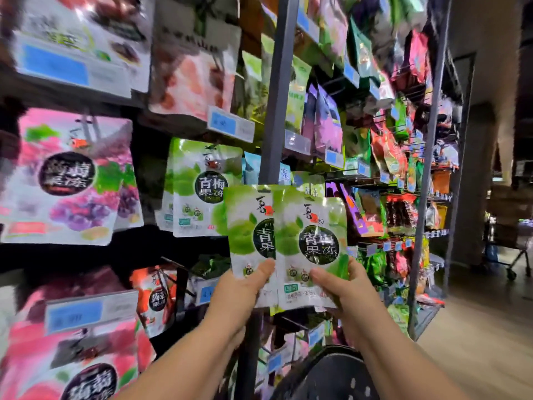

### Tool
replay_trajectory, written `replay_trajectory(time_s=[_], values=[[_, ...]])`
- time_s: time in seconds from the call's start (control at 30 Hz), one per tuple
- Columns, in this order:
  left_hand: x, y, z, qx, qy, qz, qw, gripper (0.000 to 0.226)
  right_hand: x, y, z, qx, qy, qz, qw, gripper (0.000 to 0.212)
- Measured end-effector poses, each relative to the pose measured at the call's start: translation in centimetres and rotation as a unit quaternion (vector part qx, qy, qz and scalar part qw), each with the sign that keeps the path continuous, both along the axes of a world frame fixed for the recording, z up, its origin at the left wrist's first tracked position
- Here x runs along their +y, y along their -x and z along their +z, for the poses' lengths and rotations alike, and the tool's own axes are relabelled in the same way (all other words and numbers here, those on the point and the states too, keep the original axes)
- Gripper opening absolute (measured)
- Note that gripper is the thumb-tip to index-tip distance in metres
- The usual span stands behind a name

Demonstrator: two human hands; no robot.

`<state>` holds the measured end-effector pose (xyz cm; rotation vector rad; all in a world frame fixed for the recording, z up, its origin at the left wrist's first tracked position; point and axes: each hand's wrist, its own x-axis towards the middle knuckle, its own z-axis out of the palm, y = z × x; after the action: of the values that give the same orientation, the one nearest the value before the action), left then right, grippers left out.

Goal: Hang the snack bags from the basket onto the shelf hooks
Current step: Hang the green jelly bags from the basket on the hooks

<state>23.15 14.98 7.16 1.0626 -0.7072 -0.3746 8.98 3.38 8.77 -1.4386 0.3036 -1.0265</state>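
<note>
Light is uneven: packets on the shelves (297, 144) show bright and saturated, gaps behind them near black. My left hand (242, 287), right hand (343, 287) and the green bags (314, 241) they hold are sharpest. Pink bags (66, 180) at left smear with motion blur. Uprights (277, 96) bow toward the picture's edges. The floor (476, 327) at right is dim, streaked.

Two green snack bags (313, 223), one left hand (245, 287), one right hand (344, 287) — one black basket (331, 376), two grey posts (278, 90)

Two jelly bags (311, 226) stand side by side, right overlapping left, above your left hand (242, 287) and right hand (343, 287). The basket (331, 379) lies below them.
</note>
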Motion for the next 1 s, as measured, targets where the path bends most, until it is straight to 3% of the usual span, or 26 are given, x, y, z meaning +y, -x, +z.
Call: replay_trajectory(time_s=[0.1, 0.27, 0.4, 0.57, 0.7, 0.93, 1.0], values=[[1.6, -1.9, 2.2, -0.008, 0.013, 0.035, 0.999, 0.011, 0.4, -1.0, 1.1, 0.012, 0.005, 0.016, 1.0, 0.049], [3.8, -4.5, 5.5, -0.046, 0.01, 0.084, 0.995, 0.031, 1.4, -3.1, 2.6, 0.011, 0.028, 0.024, 0.999, 0.055], [4.6, -6.7, 7.1, -0.079, -0.017, 0.114, 0.99, 0.039, 2.0, -4.7, 3.3, 0.006, 0.031, 0.04, 0.999, 0.071], [4.6, -8.8, 8.5, -0.09, -0.046, 0.145, 0.984, 0.019, 2.6, -5.8, 4.1, 0.011, 0.049, 0.055, 0.997, 0.092], [4.4, -9.5, 9.1, -0.116, -0.055, 0.162, 0.978, 0.023, 3.1, -6.3, 4.6, 0.01, 0.061, 0.05, 0.997, 0.119], [4.1, -9.7, 9.5, -0.121, -0.057, 0.184, 0.974, 0.027, 2.9, -6.3, 4.8, 0.009, 0.061, 0.043, 0.997, 0.073], [4.1, -10.0, 9.7, -0.113, -0.067, 0.195, 0.972, 0.033, 2.8, -6.3, 4.9, 0.006, 0.057, 0.042, 0.997, 0.074]])
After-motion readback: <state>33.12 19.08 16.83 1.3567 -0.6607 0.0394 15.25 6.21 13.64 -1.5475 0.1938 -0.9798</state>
